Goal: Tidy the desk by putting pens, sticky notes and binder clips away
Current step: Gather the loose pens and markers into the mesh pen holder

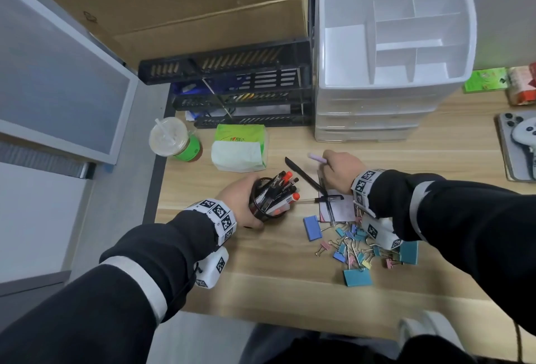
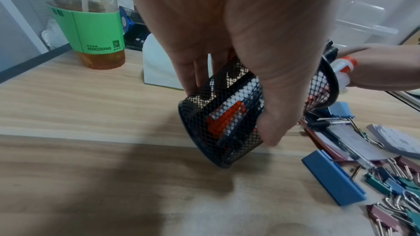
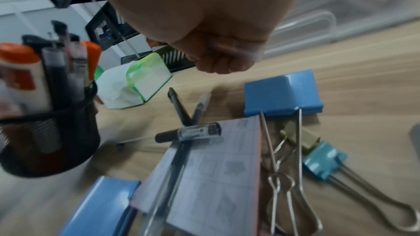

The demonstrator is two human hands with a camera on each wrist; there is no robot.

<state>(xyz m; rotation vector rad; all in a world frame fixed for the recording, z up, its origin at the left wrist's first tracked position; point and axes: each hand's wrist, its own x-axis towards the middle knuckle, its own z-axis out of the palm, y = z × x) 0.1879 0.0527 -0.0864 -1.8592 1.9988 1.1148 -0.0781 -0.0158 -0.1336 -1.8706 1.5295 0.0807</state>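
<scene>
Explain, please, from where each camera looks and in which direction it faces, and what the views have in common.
Head: above the desk, looking down; both sleeved arms, left hand and right hand show.
Left wrist: at the left wrist, looking along the palm; fingers grip the tilted mesh pen cup.
Right wrist: under the right wrist, looking forward at the curled hand above the notepad.
Shared: all views show the pen cup, tissue pack and binder clips.

Even, soft indoor light, fairly bright. The left hand [image 2: 227,42] throws a broad dim shadow on the counter [image 2: 90,186]. Wrist views are blurred, the right worst; straight edges bow outward.
</scene>
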